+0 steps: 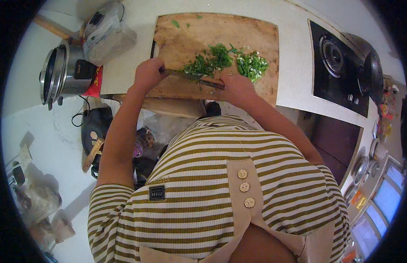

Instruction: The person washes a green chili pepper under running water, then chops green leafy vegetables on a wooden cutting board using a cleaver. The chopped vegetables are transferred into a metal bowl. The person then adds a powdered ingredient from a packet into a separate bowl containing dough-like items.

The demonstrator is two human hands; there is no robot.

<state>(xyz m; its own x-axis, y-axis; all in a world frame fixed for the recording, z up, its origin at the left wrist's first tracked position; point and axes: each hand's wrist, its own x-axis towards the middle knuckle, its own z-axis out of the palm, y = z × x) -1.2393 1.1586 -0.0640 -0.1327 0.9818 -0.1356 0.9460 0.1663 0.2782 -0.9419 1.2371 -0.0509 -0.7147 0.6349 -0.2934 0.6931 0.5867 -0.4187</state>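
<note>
A knife [185,75] lies crosswise low over the near part of a wooden cutting board [190,33]. My right hand [239,88] grips its dark handle end. The fingers of my left hand [150,75] are closed at the other end of the blade, near the board's left edge. Just beyond the blade sits a pile of finely chopped dark green herbs [219,56]. To its right is a separate heap of chopped scallions [252,67], pale and green. A few leaf bits [175,23] lie at the board's far side.
Left on the white counter [295,65] stand a steel electric cooker [67,70] and a plastic-wrapped appliance [106,41]. At right is a black gas hob [338,69] with a dark pan [374,77]. Below the counter, a wooden-handled brush [93,154] hangs near a black pan [96,126].
</note>
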